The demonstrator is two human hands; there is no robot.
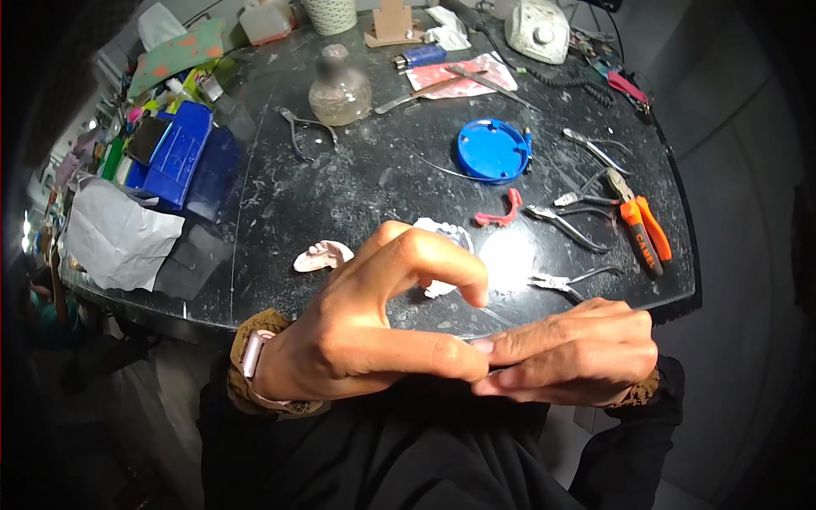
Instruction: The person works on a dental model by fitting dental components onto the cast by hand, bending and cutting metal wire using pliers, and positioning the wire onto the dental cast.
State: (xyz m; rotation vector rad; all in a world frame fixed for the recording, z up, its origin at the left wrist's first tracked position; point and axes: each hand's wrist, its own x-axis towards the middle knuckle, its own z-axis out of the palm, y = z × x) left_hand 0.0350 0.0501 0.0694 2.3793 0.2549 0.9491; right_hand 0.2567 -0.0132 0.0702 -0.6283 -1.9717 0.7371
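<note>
1. At the lower centre of the frame, the left hand (pixel 357 319) and the right hand (pixel 578 348) are held with their fingertips together, in front of the edge of the black table (pixel 365 187).
2. On the left hand, a wide gap is left between the arched index finger and the thumb, which is stretched towards the right of the frame.
3. On the right hand, the fingers are folded and a narrow pinch is formed at the tips; whether anything is gripped there by either hand cannot be told.
4. Just beyond the left hand, near the centre of the frame, a white dental cast (pixel 456 234) is partly covered by the index finger; its long axis appears to be set up and down the frame.
5. Left of it, a smaller pinkish cast (pixel 323 256) is laid with its long axis nearly crosswise, its right end slightly raised in the frame.
6. Just above the right hand, small pliers (pixel 552 282) are laid with their nose pointed left and their handles spread rightward.
7. At the right, orange-handled pliers (pixel 636 221) are aimed towards the upper left, their long axis slanted.
</note>
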